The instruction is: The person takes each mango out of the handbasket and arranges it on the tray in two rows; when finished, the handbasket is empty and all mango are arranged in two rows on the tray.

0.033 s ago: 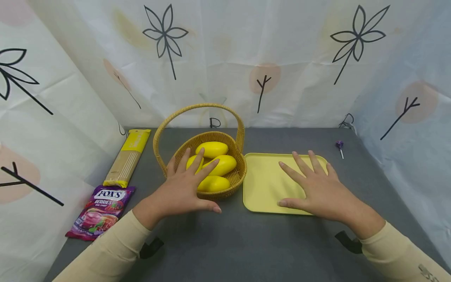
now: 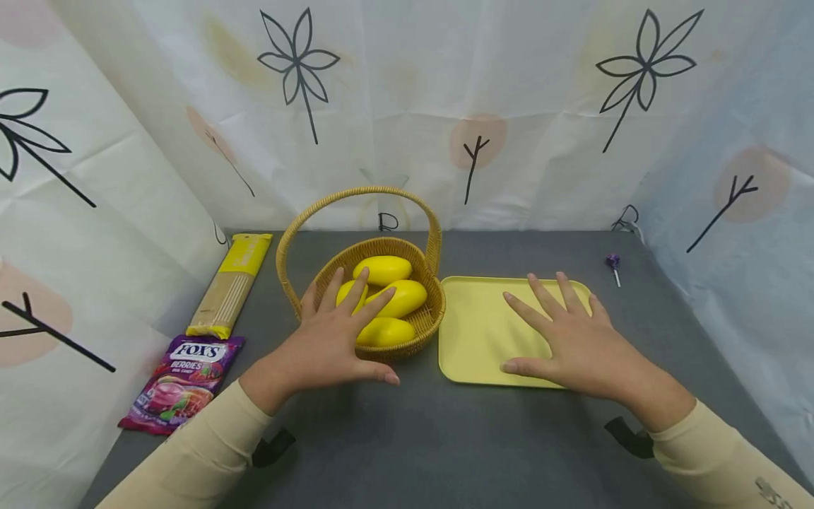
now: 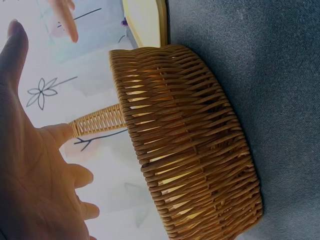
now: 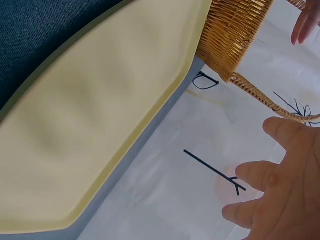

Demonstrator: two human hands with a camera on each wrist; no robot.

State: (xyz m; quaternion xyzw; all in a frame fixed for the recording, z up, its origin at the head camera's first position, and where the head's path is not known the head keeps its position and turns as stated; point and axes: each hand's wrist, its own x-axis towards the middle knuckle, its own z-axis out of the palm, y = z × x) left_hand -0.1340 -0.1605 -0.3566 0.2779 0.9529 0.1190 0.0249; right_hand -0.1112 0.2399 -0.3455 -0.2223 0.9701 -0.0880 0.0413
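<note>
Mangoes [image 2: 389, 297] heaped in the wicker basket [image 2: 432, 304]; smooth, firm, probably slippery, best cupped around the middle. Left hand [image 2: 331, 339] hovers above them, fingers spread; right hand [image 2: 572, 346] spread, empty, over the yellow tray [image 2: 473, 332]

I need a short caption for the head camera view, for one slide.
Left hand over woven wicker basket of yellow mangoes; right hand over empty yellow tray.
</note>
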